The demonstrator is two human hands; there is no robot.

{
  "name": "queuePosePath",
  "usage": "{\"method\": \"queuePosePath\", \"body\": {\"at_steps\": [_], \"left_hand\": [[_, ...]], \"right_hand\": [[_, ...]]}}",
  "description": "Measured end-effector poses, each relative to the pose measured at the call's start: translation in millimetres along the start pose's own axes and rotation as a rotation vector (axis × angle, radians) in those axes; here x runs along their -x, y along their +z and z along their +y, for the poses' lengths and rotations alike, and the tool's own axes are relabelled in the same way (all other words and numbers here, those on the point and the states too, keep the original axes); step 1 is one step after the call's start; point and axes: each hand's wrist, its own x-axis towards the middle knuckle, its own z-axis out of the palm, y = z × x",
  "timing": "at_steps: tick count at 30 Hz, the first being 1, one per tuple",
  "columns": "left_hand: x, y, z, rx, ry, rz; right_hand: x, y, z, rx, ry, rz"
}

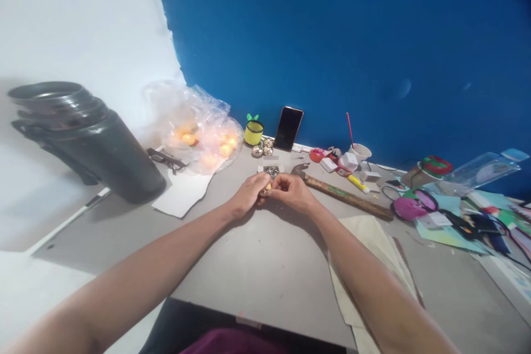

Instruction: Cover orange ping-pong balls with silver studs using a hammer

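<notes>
My left hand and my right hand meet over the middle of the table. Between their fingertips is a small round gold-and-dark ball, partly covered by the fingers. Both hands are closed on it, with the thumbs and index fingers pinched together. Just beyond the fingers, another patterned shiny piece lies on the table. Several similar speckled balls sit farther back, in front of a small yellow basket. Too little detail shows to tell what the balls are made of.
A claw hammer lies right of my hands. A phone leans on the blue wall. At left stand a dark flask and a plastic bag with orange items. Craft clutter, a cup and a clear bottle fill the right.
</notes>
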Motion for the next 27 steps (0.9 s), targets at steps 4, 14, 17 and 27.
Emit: {"method": "queuePosePath", "body": {"at_steps": [4, 14, 17, 27], "left_hand": [[1, -0.3, 4, -0.092, 0.008, -0.011], [3, 1.6, 11, -0.168, -0.029, 0.003], [2, 1.9, 11, -0.151, -0.035, -0.001], [-1, 1.3, 4, 0.023, -0.024, -0.013]], "right_hand": [[0, -1, 0, 0.041, -0.017, 0.002], [0, -2, 2, 0.029, -0.014, -0.021], [0, -2, 1, 0.04, -0.027, -0.021], [0, -3, 14, 0.433, -0.225, 0.135]]}}
